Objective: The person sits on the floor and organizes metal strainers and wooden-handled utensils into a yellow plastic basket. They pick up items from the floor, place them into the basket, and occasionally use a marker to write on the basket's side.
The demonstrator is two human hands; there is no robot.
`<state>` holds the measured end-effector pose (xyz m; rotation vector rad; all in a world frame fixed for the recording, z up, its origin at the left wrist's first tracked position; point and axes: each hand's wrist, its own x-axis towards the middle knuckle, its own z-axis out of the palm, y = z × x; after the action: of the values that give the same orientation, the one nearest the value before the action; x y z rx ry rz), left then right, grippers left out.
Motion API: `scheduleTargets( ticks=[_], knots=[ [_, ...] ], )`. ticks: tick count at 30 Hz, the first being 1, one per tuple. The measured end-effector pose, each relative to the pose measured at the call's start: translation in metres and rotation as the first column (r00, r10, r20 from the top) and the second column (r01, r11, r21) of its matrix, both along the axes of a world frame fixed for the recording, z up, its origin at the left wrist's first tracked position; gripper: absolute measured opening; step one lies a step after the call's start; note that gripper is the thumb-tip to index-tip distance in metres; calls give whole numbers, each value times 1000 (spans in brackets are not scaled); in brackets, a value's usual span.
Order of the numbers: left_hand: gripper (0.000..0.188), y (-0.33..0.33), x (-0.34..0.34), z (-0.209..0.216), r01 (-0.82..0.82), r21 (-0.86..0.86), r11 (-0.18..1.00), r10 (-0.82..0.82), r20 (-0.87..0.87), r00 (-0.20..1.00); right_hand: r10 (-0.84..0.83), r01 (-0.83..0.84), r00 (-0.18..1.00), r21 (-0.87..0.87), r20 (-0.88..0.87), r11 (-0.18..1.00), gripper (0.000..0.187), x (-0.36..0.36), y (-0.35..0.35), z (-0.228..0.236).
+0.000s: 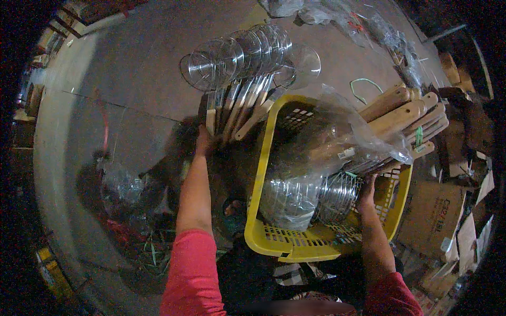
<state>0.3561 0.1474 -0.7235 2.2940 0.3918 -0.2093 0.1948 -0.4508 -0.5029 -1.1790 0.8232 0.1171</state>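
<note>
Several wire skimmers (242, 52) with round heads and wooden handles lie fanned on the floor, left of a yellow plastic basket (254, 210). My left hand (204, 141) is against the leftmost handle ends; its fingers are lost in shadow. Inside the basket are more wire skimmers: a bundle in clear plastic wrap (292, 203) and a stack of bare wire heads (337, 194). Their thick wooden handles (395, 120) stick out over the far right rim. My right hand (367, 194) reaches into the basket's right side, touching the stacked wire heads, with its fingers mostly hidden.
A cardboard box (429, 210) and torn card pieces stand right of the basket. Crumpled clear plastic (316, 10) lies at the far side. Another plastic heap (124, 184) is on the left floor, near green strips (153, 253). A green strap loop (366, 87) lies beyond the basket.
</note>
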Motion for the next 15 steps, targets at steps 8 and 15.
scheduleTargets(
  ticks=[8,15],
  knots=[
    [87,-31,4,54,-55,-338,940,38,-57,998,15,-15,1000,5,0,1000,82,-5,-10,-10],
    [87,-56,5,62,-161,-659,735,81,-151,985,-92,90,995,-52,-40,995,81,-1,-8,-12]
  ],
)
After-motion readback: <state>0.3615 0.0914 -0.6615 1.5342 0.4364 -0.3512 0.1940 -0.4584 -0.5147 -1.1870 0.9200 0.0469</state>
